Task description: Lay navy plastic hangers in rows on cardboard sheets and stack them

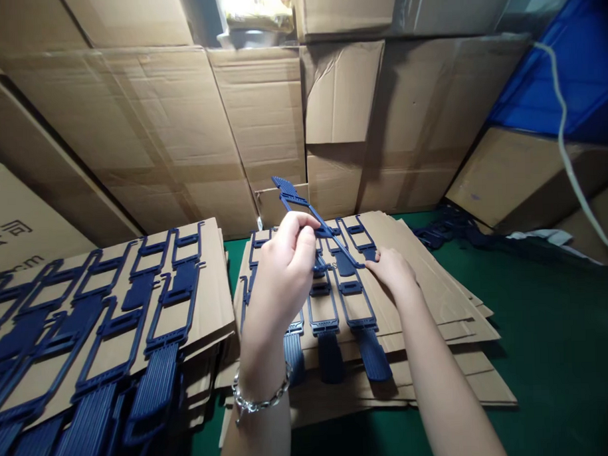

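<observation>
My left hand [290, 262] is closed around a dark blue plastic frame [326, 228] with a ribbed flap at its upper end. It is raised and tilted above a sheet of cardboard [411, 297]. My right hand [392, 271] has its fingertips together at the lower hooked corner of that same frame, low over the sheet. Similar blue frames [356, 306] lie in rows on the cardboard beneath, their ribbed flaps hanging past its front edge. My left hand and forearm hide part of these rows.
On the left, another cardboard stack [211, 291] carries more rows of blue frames [172, 306]. Cardboard boxes [171, 126] form a wall behind. A green tabletop [548, 352] shows at the right, with a dark blue heap [448, 229], a white cable [562, 126] and a blue crate [562, 66].
</observation>
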`<state>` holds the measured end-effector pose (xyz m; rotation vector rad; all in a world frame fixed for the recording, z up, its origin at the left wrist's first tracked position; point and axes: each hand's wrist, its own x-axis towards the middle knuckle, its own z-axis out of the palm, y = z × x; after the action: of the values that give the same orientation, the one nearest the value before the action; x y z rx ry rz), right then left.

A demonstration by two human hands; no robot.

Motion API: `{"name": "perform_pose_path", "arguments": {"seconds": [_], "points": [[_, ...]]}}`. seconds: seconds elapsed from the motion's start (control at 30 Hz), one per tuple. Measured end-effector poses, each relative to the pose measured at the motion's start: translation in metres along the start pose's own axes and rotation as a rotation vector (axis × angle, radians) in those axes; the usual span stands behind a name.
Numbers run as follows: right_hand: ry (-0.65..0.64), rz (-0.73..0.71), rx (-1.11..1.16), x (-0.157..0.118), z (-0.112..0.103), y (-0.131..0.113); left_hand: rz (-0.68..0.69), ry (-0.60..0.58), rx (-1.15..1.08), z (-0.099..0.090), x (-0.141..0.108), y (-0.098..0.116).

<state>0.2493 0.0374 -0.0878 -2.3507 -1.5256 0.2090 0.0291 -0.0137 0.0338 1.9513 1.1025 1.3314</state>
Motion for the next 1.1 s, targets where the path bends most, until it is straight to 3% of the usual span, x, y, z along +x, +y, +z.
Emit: {"name": "perform_pose_path", "arguments": {"seconds": [0.13,0.3,0.37,0.47,0.57,0.63,0.73,0.83,0.93,1.03,1.1], "points": [[0.016,-0.023,0.025,-0.001,-0.001,-0.002,0.0,-0.069,-0.116,0.007,0.003,-0.001],[0.206,-0.336,0.352,-0.014,-0.027,-0.018,-0.001,-0.054,-0.541,0.019,0.01,-0.004],[0.132,-0.495,0.551,-0.026,-0.042,-0.025,-0.02,-0.05,-0.654,0.02,0.012,-0.005],[-0.16,-0.709,0.726,-0.048,-0.065,-0.033,-0.089,-0.038,-0.785,0.015,0.013,-0.005],[-0.395,-0.756,0.744,-0.071,-0.084,-0.039,-0.167,-0.062,-0.945,0.007,0.014,-0.004],[-0.372,-0.73,0.677,-0.085,-0.095,-0.044,-0.202,-0.093,-1.043,0.003,0.014,-0.003],[-0.204,-0.671,0.52,-0.1,-0.106,-0.048,-0.202,-0.126,-1.077,0.001,0.015,-0.002],[-0.123,-0.604,0.482,-0.108,-0.108,-0.04,-0.187,-0.188,-0.888,0.002,0.017,-0.006],[-0.116,-0.512,0.436,-0.111,-0.1,-0.013,-0.135,-0.132,-0.394,-0.001,0.018,-0.017],[-0.094,-0.284,0.287,-0.117,-0.085,0.026,-0.198,-0.079,0.204,-0.007,0.018,-0.03],[-0.077,-0.086,0.201,-0.125,-0.072,0.05,-0.274,-0.201,0.41,-0.01,0.017,-0.035]]}}
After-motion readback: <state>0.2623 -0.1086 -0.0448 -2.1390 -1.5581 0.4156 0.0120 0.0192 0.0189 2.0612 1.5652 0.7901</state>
